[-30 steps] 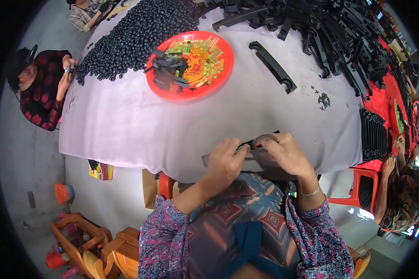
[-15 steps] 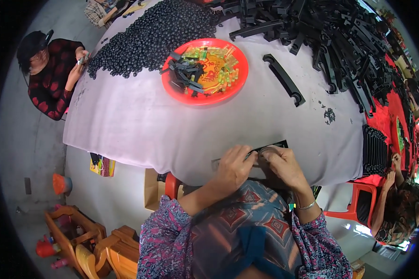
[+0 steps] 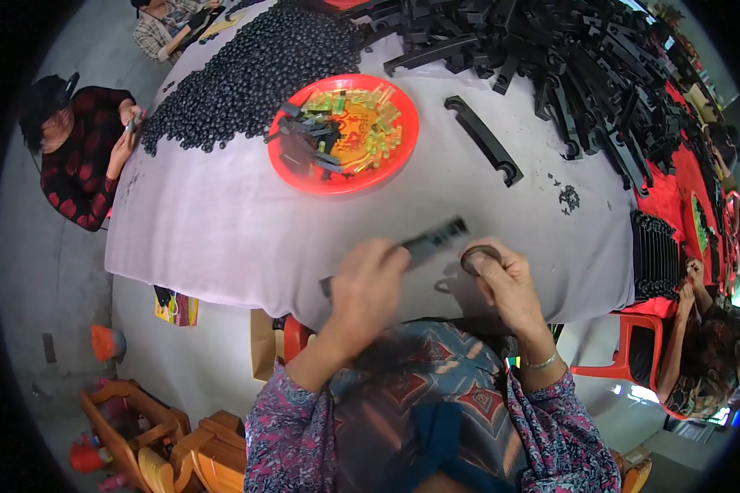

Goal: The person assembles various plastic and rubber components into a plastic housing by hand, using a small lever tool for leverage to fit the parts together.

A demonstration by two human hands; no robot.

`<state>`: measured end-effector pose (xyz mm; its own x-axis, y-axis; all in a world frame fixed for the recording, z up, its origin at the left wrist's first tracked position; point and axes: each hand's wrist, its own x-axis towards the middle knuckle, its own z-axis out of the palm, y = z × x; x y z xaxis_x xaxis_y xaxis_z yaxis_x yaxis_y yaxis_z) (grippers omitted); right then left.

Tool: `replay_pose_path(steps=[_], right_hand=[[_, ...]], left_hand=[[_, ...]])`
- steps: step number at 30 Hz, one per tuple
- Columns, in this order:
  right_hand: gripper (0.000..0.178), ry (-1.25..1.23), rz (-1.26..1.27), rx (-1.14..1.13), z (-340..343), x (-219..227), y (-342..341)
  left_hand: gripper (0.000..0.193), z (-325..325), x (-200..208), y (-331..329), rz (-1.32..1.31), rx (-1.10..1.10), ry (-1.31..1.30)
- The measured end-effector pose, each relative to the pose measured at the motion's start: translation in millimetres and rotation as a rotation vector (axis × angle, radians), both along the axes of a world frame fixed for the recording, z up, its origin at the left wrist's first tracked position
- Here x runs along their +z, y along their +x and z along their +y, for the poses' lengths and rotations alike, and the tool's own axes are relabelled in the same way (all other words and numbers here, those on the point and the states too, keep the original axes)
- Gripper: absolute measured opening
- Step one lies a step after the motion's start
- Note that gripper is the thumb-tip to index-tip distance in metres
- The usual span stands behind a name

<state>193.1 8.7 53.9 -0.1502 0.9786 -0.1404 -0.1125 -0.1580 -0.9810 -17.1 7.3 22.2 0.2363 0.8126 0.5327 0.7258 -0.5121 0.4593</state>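
My left hand [image 3: 368, 283], smeared by motion, is closed round a long black plastic bar [image 3: 436, 238]. The bar slants up to the right above the cloth, and its other end sticks out left of the hand. My right hand [image 3: 510, 287] is closed on a small dark ring [image 3: 471, 258], with the thumb lying across it. Bar and ring are apart. Farther off, a red plate [image 3: 345, 191] carries small clear yellow-green tubes [image 3: 384, 140] and dark grey strips [image 3: 300, 133]. To its right lies a single black bar with hooked ends [image 3: 483, 140].
A grey-white cloth [image 3: 222, 222] covers the table. Small black round parts [image 3: 247, 82] are heaped at the far left, and black bars [image 3: 584, 66] at the far right. Tiny dark bits [image 3: 568, 198] lie on the right. A person [image 3: 78, 152] works at the left; others are around.
My hands have parted. The left one has moved left with the black bar, and the ring now shows in my right hand. The view has shifted slightly.
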Motion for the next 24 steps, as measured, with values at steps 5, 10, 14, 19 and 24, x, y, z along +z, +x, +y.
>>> replay_pose_path(steps=[5,10,14,19,24], right_hand=[[0.024,0.144,-0.390,-0.059,23.8,-3.0,28.4],[0.018,0.234,-0.839,0.173,38.6,-17.1,20.7],[0.017,0.406,-0.925,0.164,43.7,-25.4,17.9],[0.018,0.508,-1.012,0.072,52.3,-33.4,25.4],[0.030,0.441,-0.964,-0.174,77.8,-42.1,48.9]], left_hand=[[0.015,21.4,5.4,-50.5,0.040,0.293,-0.036],[0.018,34.5,-7.5,-109.7,0.119,0.578,0.009],[0.019,39.2,-27.8,-155.3,0.124,0.781,0.025],[0.022,36.7,-42.7,-186.3,0.166,0.953,-0.079],[0.023,35.8,-50.2,-198.4,0.179,1.000,-0.113]])
